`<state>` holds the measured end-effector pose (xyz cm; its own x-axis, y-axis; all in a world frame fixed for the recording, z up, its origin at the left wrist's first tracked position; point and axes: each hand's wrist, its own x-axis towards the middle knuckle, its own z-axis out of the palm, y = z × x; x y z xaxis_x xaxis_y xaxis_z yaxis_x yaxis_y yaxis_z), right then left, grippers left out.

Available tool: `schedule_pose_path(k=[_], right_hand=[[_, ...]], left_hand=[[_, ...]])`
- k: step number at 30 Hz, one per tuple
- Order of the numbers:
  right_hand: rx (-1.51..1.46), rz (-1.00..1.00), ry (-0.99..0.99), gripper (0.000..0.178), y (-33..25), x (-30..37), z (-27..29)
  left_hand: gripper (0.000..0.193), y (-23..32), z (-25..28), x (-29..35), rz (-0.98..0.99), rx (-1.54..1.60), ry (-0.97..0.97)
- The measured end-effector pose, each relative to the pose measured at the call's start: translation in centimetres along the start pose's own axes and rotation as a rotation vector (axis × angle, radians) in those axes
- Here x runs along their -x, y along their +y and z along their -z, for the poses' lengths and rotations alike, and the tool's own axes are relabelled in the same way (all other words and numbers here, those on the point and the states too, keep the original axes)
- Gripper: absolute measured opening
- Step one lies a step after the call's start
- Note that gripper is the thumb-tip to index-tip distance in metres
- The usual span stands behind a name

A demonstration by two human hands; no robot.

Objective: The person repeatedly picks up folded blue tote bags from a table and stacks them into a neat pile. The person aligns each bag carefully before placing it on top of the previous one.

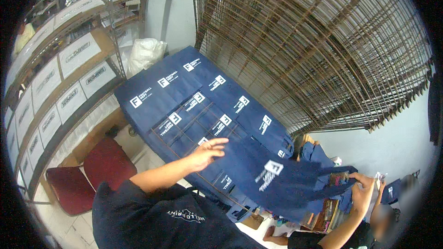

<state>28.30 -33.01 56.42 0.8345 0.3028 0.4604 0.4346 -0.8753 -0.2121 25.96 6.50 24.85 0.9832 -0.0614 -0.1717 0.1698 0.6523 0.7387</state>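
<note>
Because the fingers of the right hand [362, 191] pinch what appear to be its handles, one navy bag [263, 180] stretches slantwise, print upward, above the near right part of the laid-out bags [180, 62]; that grip probably keeps its panel uncreased. Over the middle of the laid-out bags, the left hand [207, 156] has its fingers spread and empty; whether it touches cloth, I cannot tell. The laid-out bags lie flat and overlapping, likely so their white prints [174, 118] stay exposed: at least ten prints show, though overlap prevents an exact bag count. Right of the laid-out bags leans one stack of wire racks [295, 80], its layers too many to count, presumably nested to save room. Left of them stands one maroon chair [110, 166]; past their far left end, one white bundle [145, 55].
</note>
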Motion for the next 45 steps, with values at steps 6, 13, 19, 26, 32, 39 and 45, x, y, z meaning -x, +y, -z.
schedule_pose_path(k=[6, 13, 19, 26, 32, 39, 45], right_hand=[[-0.438, -0.158, -0.192, 0.03, -0.1, -3.3, -9.8], [-0.606, -0.304, -0.315, 0.021, -1.8, -5.6, -28.3], [-0.664, -0.346, -0.199, 0.022, -5.6, -5.7, -40.4], [-0.285, -0.291, -0.171, 0.026, -9.8, -4.9, -49.3], [-0.242, -0.388, -0.246, 0.027, -10.2, -4.5, -51.4], [-0.317, -0.367, -0.218, 0.027, -9.8, -4.8, -52.5], [-0.216, -0.406, -0.264, 0.027, -9.4, -4.3, -53.1]], left_hand=[[0.035, 6.7, 7.8, -1.0, -0.29, -0.27, 0.168], [0.049, 10.8, 19.1, -4.6, -0.252, -0.388, 0.262], [0.052, 14.0, 25.9, -7.4, -0.357, -0.718, 0.455], [0.042, 12.5, 33.1, -11.6, -0.474, -1.248, 0.795], [0.034, 12.4, 32.5, -11.8, -0.253, -1.264, 0.891], [0.031, 12.2, 34.3, -12.3, -0.208, -1.29, 0.898], [0.031, 12.4, 34.4, -12.2, -0.162, -1.294, 0.877]])
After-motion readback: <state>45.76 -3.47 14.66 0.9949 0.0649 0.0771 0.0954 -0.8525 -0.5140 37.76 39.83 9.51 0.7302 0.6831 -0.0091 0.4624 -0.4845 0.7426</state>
